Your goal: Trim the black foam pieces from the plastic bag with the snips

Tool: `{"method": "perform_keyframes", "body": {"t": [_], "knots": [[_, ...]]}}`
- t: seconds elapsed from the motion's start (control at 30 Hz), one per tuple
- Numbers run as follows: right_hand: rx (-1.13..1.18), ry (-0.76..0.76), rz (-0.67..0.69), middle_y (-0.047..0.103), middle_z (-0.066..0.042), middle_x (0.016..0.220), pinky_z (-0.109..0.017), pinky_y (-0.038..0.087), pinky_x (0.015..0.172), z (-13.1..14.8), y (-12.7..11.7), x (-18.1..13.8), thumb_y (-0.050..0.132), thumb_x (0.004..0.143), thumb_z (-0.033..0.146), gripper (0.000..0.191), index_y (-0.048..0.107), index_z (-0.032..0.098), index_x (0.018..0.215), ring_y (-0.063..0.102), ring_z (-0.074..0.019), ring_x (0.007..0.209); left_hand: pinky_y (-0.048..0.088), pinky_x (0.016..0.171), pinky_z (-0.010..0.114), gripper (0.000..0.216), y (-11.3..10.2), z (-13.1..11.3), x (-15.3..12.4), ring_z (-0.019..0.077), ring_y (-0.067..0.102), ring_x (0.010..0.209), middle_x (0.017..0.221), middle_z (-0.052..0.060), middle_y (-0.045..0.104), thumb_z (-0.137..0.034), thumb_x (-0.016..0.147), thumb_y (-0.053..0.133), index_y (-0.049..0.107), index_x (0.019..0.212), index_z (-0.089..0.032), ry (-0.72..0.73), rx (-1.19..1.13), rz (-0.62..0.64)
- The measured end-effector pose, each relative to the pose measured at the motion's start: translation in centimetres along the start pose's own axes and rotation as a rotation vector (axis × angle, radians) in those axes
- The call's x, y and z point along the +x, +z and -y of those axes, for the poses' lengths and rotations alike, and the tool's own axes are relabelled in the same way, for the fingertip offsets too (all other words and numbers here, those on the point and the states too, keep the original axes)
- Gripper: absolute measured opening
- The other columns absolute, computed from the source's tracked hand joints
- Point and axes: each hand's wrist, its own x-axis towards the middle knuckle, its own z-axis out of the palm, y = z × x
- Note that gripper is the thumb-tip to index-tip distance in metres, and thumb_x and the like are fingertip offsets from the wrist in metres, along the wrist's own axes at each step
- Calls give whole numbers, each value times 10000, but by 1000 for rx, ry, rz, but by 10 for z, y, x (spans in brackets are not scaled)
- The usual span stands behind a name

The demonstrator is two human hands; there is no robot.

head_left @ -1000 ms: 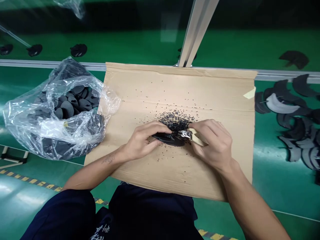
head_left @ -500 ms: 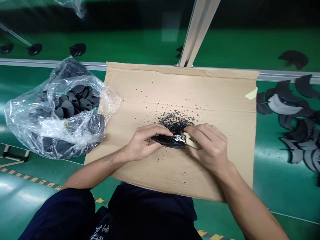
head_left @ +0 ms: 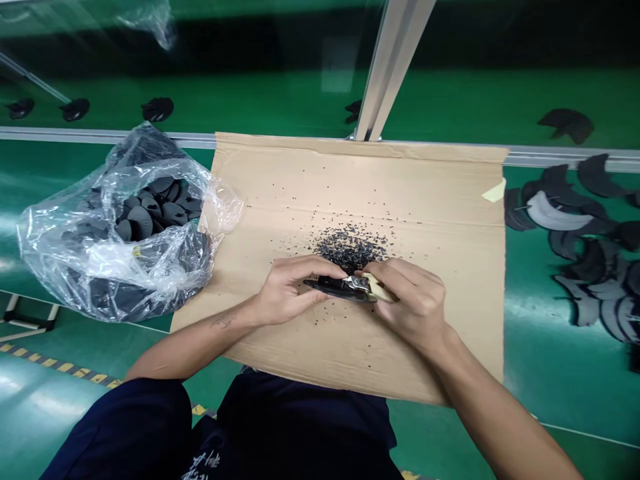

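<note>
My left hand (head_left: 287, 290) pinches a flat black rubber piece (head_left: 333, 287) just above a cardboard sheet (head_left: 440, 220). My right hand (head_left: 413, 300) is closed around a small trimming tool (head_left: 367, 287) with a metal head and a tape-wrapped handle, its tip against the black piece. A pile of black trimmings (head_left: 350, 247) lies on the cardboard right behind both hands.
A clear plastic bag (head_left: 120, 227) full of black rubber pieces sits at the left on the green table. More loose black pieces (head_left: 580, 233) lie at the right. A metal rail (head_left: 100, 137) and an upright post (head_left: 390, 60) run behind the cardboard.
My right hand with the tool has slid leftward along the black piece, closer to my left hand. The view has shifted slightly down.
</note>
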Motion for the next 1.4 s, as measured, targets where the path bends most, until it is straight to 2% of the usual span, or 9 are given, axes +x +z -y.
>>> {"method": "perform_keyframes", "body": {"t": [0.2, 0.33, 0.53, 0.73, 0.8, 0.9, 1.03, 1.3, 1.4], "knots": [[-185, 9, -3, 688, -39, 729, -284, 408, 614, -6, 0, 1, 557, 913, 112, 151, 696, 164, 944, 558, -146, 651, 582, 795, 283, 276, 3, -4, 5, 150, 689, 900, 997, 67, 739, -198, 916, 687, 670, 1191, -185, 41, 107, 32], [-217, -26, 26, 701, -60, 806, -302, 412, 656, -13, -3, 4, 554, 939, 190, 145, 675, 165, 1014, 572, -179, 724, 568, 839, 322, 263, -6, -20, 11, 177, 668, 965, 1048, 86, 711, -239, 981, 593, 648, 1234, -198, -73, 173, 138], [-223, -62, -45, 685, -78, 819, -325, 415, 643, -30, -1, 4, 510, 958, 207, 153, 647, 167, 1015, 593, -212, 730, 556, 805, 288, 506, -76, -38, 40, 171, 686, 897, 1046, 106, 718, -515, 1065, 298, 657, 1135, -165, -283, 143, 218], [-209, -101, -25, 711, -97, 861, -338, 453, 659, -35, 4, 0, 503, 957, 204, 168, 648, 157, 1028, 623, -220, 740, 458, 1028, 399, 403, -178, 26, 139, 256, 602, 1126, 1211, 129, 682, -393, 1048, 376, 627, 1241, -144, -217, 925, 149], [-207, -98, -15, 719, -102, 878, -340, 470, 667, -34, 3, -1, 508, 949, 192, 172, 650, 154, 1037, 636, -222, 759, 401, 1100, 426, 399, -198, 53, 166, 286, 546, 1229, 1345, 139, 624, -325, 1007, 453, 576, 1345, -152, -312, 1143, 156], [-198, -63, -4, 727, -98, 877, -340, 484, 668, -34, 1, -2, 521, 936, 177, 170, 653, 160, 1040, 644, -221, 769, 387, 1123, 434, 412, -210, 83, 188, 304, 536, 1266, 1370, 135, 617, -205, 919, 538, 596, 1324, -156, -416, 1205, 170], [-182, -4, 13, 724, -87, 862, -326, 475, 653, -32, -1, -3, 524, 923, 139, 178, 658, 155, 1039, 633, -207, 750, 414, 1101, 478, 336, -192, 103, 213, 338, 566, 1245, 1276, 162, 661, -117, 850, 560, 681, 1163, -133, -501, 1188, 156], [-134, 8, 54, 704, -80, 853, -311, 454, 653, -26, -2, 0, 524, 934, 150, 170, 660, 157, 1036, 593, -190, 735, 509, 959, 303, 367, -54, 113, 259, 222, 662, 1088, 1210, 100, 703, -200, 945, 577, 616, 1309, -175, -377, 926, 240], [-136, 9, 37, 695, -80, 841, -310, 453, 639, -26, -5, 1, 515, 928, 152, 180, 657, 152, 1039, 580, -189, 718, 506, 978, 335, 336, -32, 107, 257, 253, 652, 1114, 1221, 129, 683, -114, 925, 548, 654, 1241, -155, -377, 895, 182]]}}
